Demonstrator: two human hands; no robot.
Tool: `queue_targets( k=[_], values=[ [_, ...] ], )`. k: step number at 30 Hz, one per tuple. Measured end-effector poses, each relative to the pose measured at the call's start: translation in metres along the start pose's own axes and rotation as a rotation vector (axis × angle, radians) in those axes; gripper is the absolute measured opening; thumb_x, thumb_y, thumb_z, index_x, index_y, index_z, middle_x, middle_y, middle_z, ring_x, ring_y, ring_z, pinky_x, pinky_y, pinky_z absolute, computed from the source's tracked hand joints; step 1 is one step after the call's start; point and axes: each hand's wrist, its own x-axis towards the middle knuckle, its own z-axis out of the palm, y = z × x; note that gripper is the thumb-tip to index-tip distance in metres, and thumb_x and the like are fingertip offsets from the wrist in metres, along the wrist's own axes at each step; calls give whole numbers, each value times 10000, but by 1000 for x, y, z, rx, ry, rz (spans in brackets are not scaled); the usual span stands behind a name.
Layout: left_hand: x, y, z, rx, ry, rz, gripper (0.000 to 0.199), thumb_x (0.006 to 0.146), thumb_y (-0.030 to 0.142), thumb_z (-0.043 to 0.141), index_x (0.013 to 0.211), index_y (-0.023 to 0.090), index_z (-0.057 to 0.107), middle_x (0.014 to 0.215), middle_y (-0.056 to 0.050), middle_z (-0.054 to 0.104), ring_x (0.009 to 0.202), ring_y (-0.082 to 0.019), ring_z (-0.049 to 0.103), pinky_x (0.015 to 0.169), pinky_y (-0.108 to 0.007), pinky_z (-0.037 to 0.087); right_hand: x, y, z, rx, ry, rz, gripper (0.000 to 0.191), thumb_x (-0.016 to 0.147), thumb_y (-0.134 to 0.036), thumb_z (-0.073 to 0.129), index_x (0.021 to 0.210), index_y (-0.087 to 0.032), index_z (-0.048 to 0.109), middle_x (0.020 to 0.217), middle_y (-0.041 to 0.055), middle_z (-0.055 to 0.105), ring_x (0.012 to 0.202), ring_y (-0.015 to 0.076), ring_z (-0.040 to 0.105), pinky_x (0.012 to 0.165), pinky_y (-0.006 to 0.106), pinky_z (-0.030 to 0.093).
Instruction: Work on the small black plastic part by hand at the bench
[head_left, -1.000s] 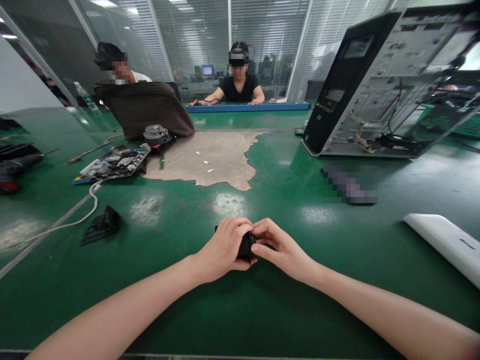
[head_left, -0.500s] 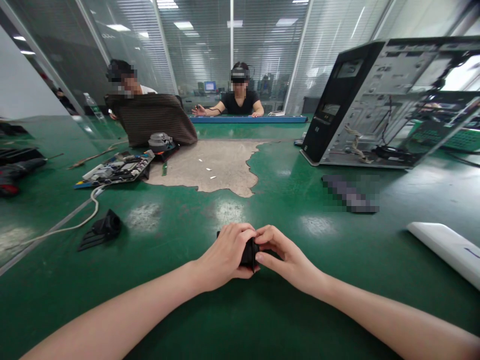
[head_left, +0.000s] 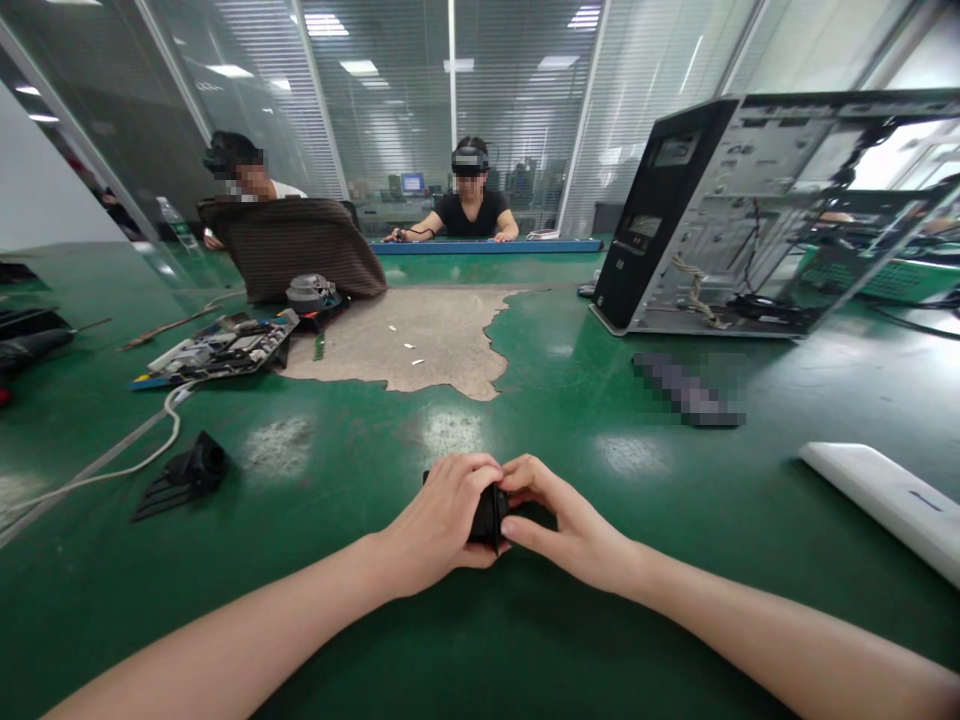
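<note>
- Left hand (head_left: 442, 525), lower centre of the frame: wrapped firmly round a small black part (head_left: 484, 517), covering much of it.
- Right hand (head_left: 559, 518), just beside it: thumb and fingers closed on the part's right edge.
- The black part sits between both hands, over the green table (head_left: 585, 650) (whether it touches the surface, I cannot tell).
- Middle left: a black slatted piece (head_left: 199, 465), below a circuit board (head_left: 225, 347).
- Upper right: an open computer case (head_left: 780, 160).
</note>
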Motion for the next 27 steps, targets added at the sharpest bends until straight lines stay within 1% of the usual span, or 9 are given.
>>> queue_targets(
  k=[2, 7, 12, 15, 17, 21, 23, 27],
  values=[
    [0, 0, 0, 0, 7, 1, 618, 677, 201, 650, 1168, 164, 278, 1136, -128, 445, 1044, -260, 456, 861, -425, 399, 1, 1, 1, 9, 19, -2, 153, 810, -183, 555, 934, -203, 468, 942, 26, 485, 870, 151, 518, 780, 317, 479],
    [1, 0, 0, 5, -1, 1, 606, 681, 221, 651, 1159, 160, 284, 1136, -130, 439, 1033, -260, 452, 858, -422, 398, 3, -2, 1, -32, -11, 30, 244, 813, -148, 546, 1025, -199, 437, 961, 36, 510, 900, 157, 527, 789, 320, 482],
    [1, -1, -1, 15, -24, 12, 623, 677, 193, 643, 1178, 164, 273, 1146, -131, 436, 1045, -261, 447, 868, -430, 390, 2, -4, -3, -169, -22, -92, 259, 762, -158, 612, 977, -196, 474, 988, 46, 482, 906, 172, 490, 774, 321, 466],
    [0, -1, -1, 10, -10, 16, 620, 682, 197, 635, 1182, 174, 268, 1149, -129, 436, 1046, -259, 450, 863, -432, 395, 1, -2, -3, -169, -8, -114, 196, 788, -191, 587, 952, -198, 480, 993, 50, 485, 901, 173, 491, 779, 332, 461],
    [1, 0, 0, 8, -4, 9, 609, 694, 216, 631, 1182, 180, 269, 1146, -124, 442, 1044, -255, 453, 863, -429, 397, 2, -1, -2, -144, 9, -86, 151, 811, -203, 559, 937, -198, 476, 962, 46, 493, 877, 168, 504, 765, 329, 469],
    [2, 0, 1, 11, -5, -3, 608, 686, 214, 639, 1174, 172, 277, 1148, -124, 439, 1050, -253, 449, 871, -423, 395, 2, 0, 1, -78, -16, 17, 257, 813, -179, 556, 1021, -200, 407, 927, 33, 523, 842, 152, 542, 758, 314, 484],
    [2, 0, 0, 12, 1, 3, 607, 683, 213, 641, 1169, 172, 278, 1146, -124, 436, 1050, -255, 449, 871, -425, 395, 2, -1, 0, -110, -42, 27, 262, 817, -178, 551, 1035, -195, 406, 924, 34, 531, 839, 153, 542, 760, 314, 480],
    [1, 0, -1, 4, -12, 3, 613, 674, 205, 645, 1163, 181, 276, 1135, -119, 441, 1046, -258, 459, 867, -433, 397, 1, -2, -4, -239, -55, -79, 260, 783, -192, 595, 1002, -178, 455, 951, 52, 501, 847, 166, 507, 758, 321, 463]
  ],
)
